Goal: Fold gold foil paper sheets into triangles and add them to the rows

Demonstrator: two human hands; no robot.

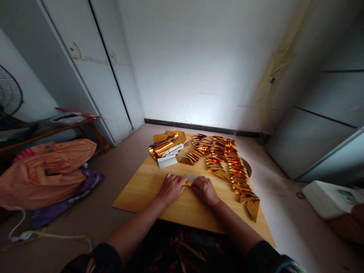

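L hand (pixel 172 188) & R hand (pixel 206 190) both pinching gold foil paper (pixel 188 183) on board (pixel 142 185).

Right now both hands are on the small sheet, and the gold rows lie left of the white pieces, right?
No: the head view shows the gold rows right of the white pieces. The left hand and right hand are on the small sheet.

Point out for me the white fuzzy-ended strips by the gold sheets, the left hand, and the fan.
White strips (pixel 174 150): head view, on the middle of the bundle.
Left hand (pixel 171 188): head view, on the back of the hand.
Fan (pixel 10 91): head view, on its wire guard.
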